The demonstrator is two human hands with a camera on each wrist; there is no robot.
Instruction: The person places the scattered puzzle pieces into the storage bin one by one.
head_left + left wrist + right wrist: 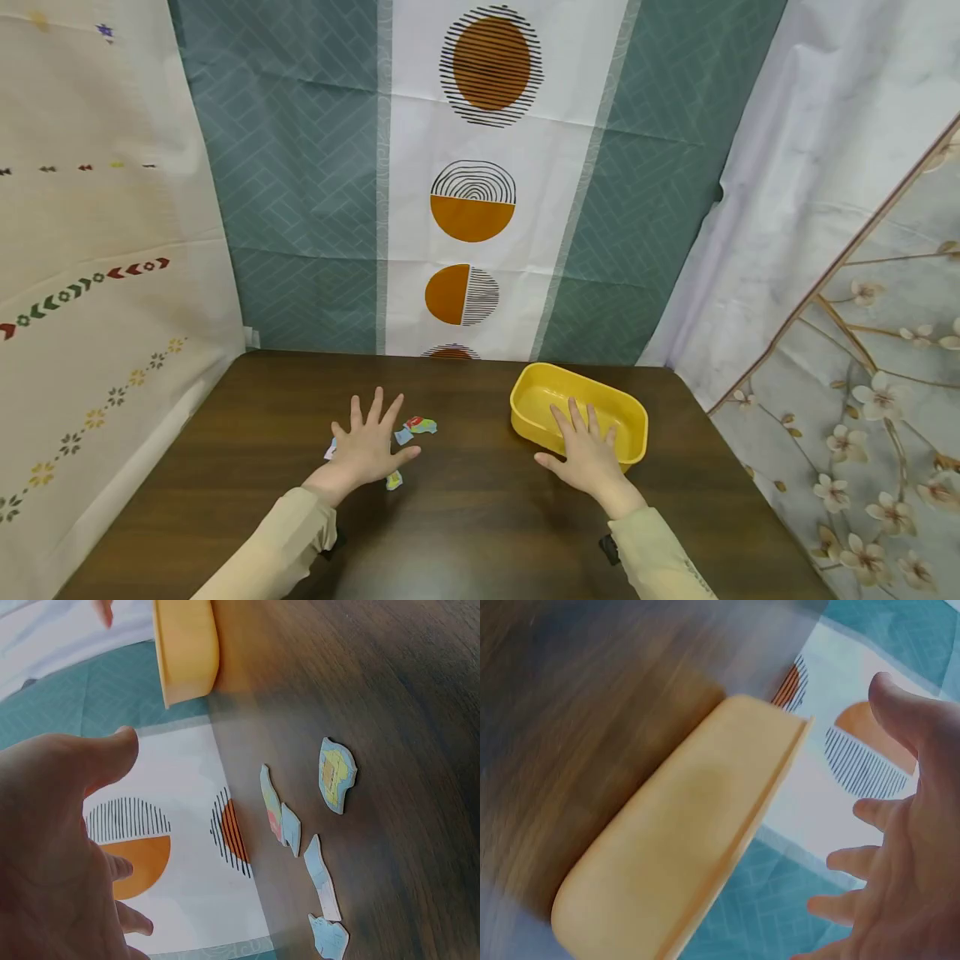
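My left hand [364,452] is spread above the table's left half, holding nothing. Under and around it lie several small flat pieces that look like jigsaw puzzle pieces. One is a yellow-and-blue piece [337,775]; a red-and-green piece [422,425] touches or nearly touches a small pale blue piece [403,436]. A long pale piece [322,877] and a light blue piece [328,937] show in the left wrist view. My right hand [592,457], fingers spread and bare of any object, hovers by the near side of a yellow plastic tub [525,427], overlapping its rim in the head view.
The dark wooden table [465,533] ends at a patterned curtain [315,208] along the back. A cream cloth [112,292] hangs on the left, and a floral cloth [862,400] on the right.
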